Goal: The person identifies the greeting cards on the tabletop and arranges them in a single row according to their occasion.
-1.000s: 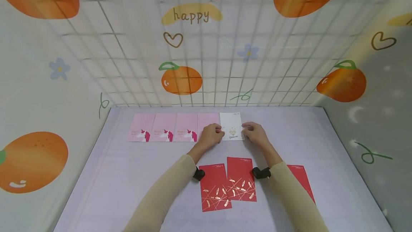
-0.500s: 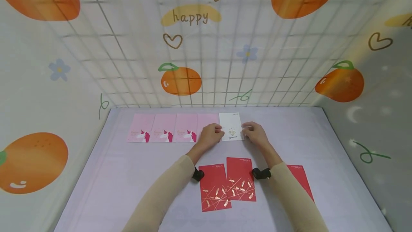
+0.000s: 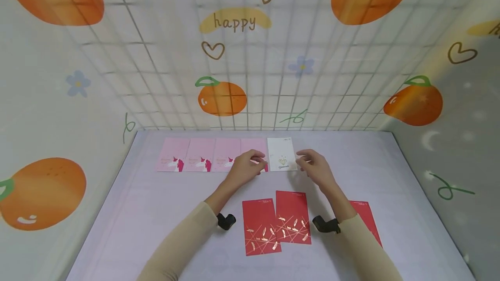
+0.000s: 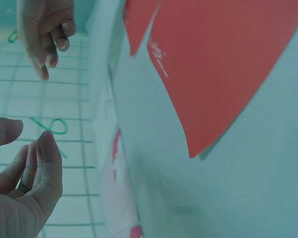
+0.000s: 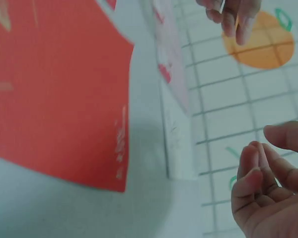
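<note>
A white card (image 3: 280, 148) with a gold diamond drawing lies flat at the right end of a row of several pink unicorn cards (image 3: 201, 148). My left hand (image 3: 245, 167) hovers over the rightmost pink card, partly covering it, its fingers loosely bent with nothing in them. Just right of the white card, my right hand (image 3: 317, 169) is raised off the table, thumb apart from the fingers and nothing between them. Both wrist views show the same: the left hand (image 4: 32, 183) and right hand (image 5: 270, 188) hold nothing.
Nearer the person lie two red cards, a left one (image 3: 259, 216) and a right one (image 3: 291, 205), edges touching or slightly overlapping. A third red card (image 3: 366, 216) is partly hidden by the right sleeve. Patterned cloth walls (image 3: 222, 64) enclose the table (image 3: 156, 211) at back and sides.
Both hands have let go of the white card's edges and drawn apart, the left one to the left, the right one slightly to the right. The cards have stayed in place.
</note>
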Tool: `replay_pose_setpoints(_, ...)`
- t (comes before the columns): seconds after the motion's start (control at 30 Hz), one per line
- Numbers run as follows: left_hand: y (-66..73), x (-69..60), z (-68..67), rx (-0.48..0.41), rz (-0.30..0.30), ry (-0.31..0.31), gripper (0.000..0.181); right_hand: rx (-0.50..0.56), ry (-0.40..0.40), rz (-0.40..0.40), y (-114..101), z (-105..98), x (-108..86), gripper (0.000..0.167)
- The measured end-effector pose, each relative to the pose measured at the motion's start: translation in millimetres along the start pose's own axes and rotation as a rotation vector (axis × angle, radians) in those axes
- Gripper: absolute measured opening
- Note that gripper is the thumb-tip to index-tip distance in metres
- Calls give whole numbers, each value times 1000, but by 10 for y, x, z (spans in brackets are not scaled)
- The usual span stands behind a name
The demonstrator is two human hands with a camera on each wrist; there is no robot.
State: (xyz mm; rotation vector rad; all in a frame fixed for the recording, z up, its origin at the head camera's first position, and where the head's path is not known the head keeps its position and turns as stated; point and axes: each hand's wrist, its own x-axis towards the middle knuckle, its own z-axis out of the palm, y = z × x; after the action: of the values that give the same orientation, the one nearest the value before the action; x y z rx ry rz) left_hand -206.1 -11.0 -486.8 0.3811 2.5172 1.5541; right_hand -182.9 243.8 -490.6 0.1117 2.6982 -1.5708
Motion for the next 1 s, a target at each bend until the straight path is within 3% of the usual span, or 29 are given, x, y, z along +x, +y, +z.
replay_pose_setpoints(0.3,55,-404,-232,-21,43,15,32,-6,40,-112,-176,-25,-370,33)
replay_pose_setpoints(0.47,41,-618,-304,-22,50,31,27,23,45,-126,-222,-23,-537,33)
replay_pose_setpoints(0.67,14,-839,-328,6,32,52,30,36,46,-112,-239,37,-704,32)
replay_pose_setpoints(1.0,-38,-1172,-266,-33,-1,79,33,76,27,-115,-252,180,-923,32)
